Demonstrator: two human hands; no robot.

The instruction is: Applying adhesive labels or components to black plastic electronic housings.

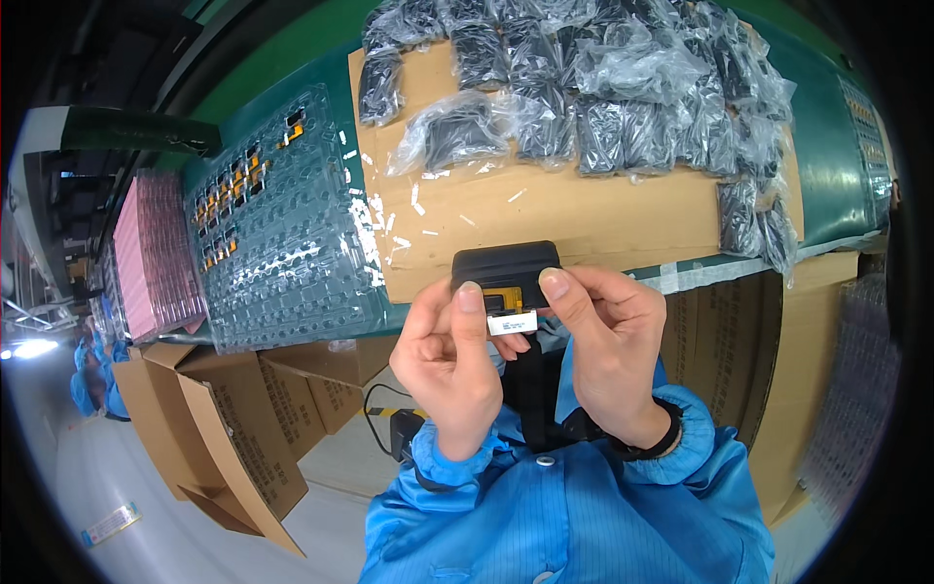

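Between my two hands is a flat black rectangular part [506, 263], held up over the table's front edge. An orange flex circuit [503, 299] and a white printed label [513, 323] show at its lower side. My left hand [449, 346] pinches the left end, thumb on the front. My right hand [610, 336] grips the right end in the same way, its thumb near the corner. Most of the fingers are hidden behind the part. Beyond it, small white paper strips [416, 200] lie scattered on a cardboard sheet [584, 209].
Bagged black parts [623, 131] cover the sheet's far side. To the left, a clear blister tray [292, 224] holds several orange-and-black pieces; a stack of pink and clear trays [156, 253] stands beyond it. Cardboard boxes [233, 428] sit below the table at left and right.
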